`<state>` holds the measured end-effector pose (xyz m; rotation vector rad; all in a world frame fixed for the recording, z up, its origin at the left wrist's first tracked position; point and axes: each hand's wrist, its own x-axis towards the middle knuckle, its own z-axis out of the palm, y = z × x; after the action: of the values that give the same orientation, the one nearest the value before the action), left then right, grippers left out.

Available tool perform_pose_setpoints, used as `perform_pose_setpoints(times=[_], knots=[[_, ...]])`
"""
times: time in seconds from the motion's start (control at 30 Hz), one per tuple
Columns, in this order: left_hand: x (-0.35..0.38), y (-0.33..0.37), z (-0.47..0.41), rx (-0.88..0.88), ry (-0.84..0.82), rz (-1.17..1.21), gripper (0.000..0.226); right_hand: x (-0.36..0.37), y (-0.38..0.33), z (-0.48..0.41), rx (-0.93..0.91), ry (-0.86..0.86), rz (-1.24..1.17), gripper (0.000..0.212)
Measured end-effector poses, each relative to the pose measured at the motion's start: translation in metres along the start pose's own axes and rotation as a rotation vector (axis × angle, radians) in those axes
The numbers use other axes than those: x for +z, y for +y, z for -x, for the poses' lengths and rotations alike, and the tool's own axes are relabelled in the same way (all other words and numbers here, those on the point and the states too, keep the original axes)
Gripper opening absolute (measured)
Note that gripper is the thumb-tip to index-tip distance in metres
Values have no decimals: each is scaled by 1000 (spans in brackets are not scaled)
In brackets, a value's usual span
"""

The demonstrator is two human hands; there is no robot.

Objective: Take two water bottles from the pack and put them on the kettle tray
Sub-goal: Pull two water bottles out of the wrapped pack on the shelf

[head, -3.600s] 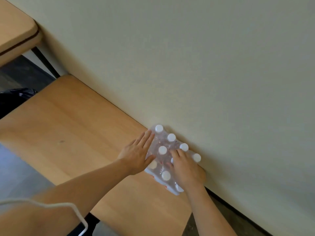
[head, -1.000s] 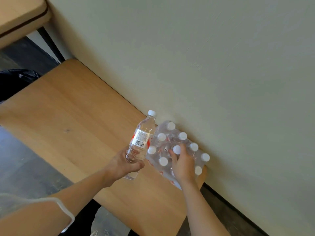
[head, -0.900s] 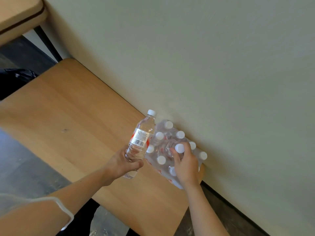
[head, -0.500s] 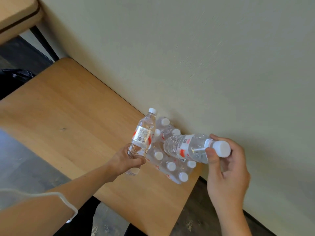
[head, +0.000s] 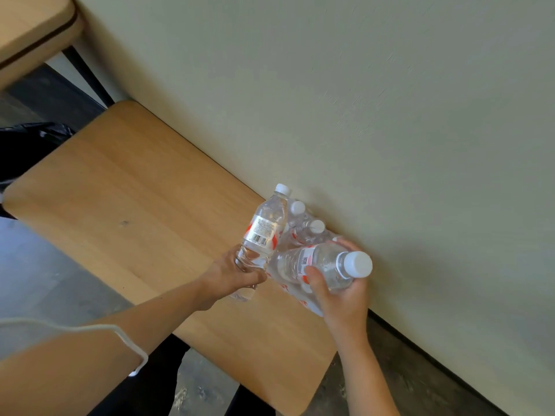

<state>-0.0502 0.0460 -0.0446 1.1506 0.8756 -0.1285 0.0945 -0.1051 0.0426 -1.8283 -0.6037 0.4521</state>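
Observation:
A shrink-wrapped pack of water bottles with white caps stands on the wooden table against the wall, partly hidden behind my hands. My left hand grips the lower part of one clear bottle, which is tilted with its cap up and toward the wall. My right hand holds a second bottle lying nearly level above the pack, its white cap pointing right. No kettle tray is in view.
A pale green wall runs right behind the pack. A second wooden tabletop shows at the top left, with a black bag below it. Dark floor lies left of and under the table.
The bottle in my right hand has dropped lower and closer to the pack and the left-hand bottle. My left hand has barely moved.

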Motion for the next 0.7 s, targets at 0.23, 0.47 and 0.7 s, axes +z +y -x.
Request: perform_pose_setpoints(times=[0.23, 0.47, 0.7], knots=[[1, 0, 5, -18, 21, -9, 44, 24, 43, 14, 187, -99, 113, 45], [-10, 12, 23, -24, -26, 38, 41, 23, 14, -3, 391, -263, -10, 40], [-33, 26, 53, -21, -23, 48, 40, 24, -16, 16, 733, -225, -463, 53]])
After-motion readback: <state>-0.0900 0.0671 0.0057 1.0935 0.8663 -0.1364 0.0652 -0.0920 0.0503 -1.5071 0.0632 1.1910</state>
